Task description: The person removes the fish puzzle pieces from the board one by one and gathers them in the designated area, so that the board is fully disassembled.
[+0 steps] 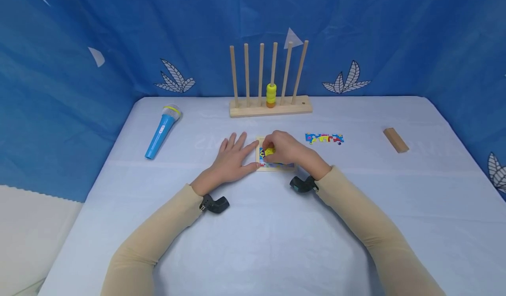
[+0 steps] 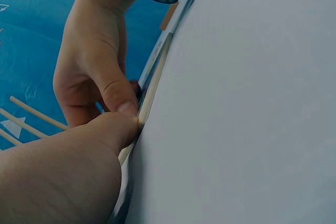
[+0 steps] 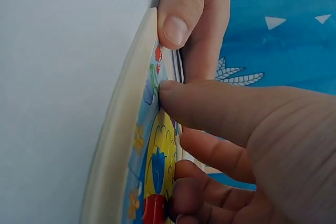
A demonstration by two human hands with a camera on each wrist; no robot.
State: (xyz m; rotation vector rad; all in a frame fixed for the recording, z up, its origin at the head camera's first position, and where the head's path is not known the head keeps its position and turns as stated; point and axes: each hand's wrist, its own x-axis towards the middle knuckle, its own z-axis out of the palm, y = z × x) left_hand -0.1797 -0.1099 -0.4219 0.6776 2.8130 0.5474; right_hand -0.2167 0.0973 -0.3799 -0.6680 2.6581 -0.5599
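A small wooden puzzle tray with a colourful picture lies mid-table. My left hand has its fingers spread, with thumb and index finger at the tray's left edge. In the right wrist view, the left thumb rests on the corner of the rim. Over the tray bends my right hand, pinching a yellow puzzle piece between thumb and curled fingers. Its thumb tip touches the picture beside a yellow, scale-patterned figure. The right hand hides much of the tray.
Right of the tray lies a colourful puzzle strip, and farther right a brown wooden block. Behind stands a wooden peg rack with tall rods and several beads on one. A blue toy microphone lies at the left.
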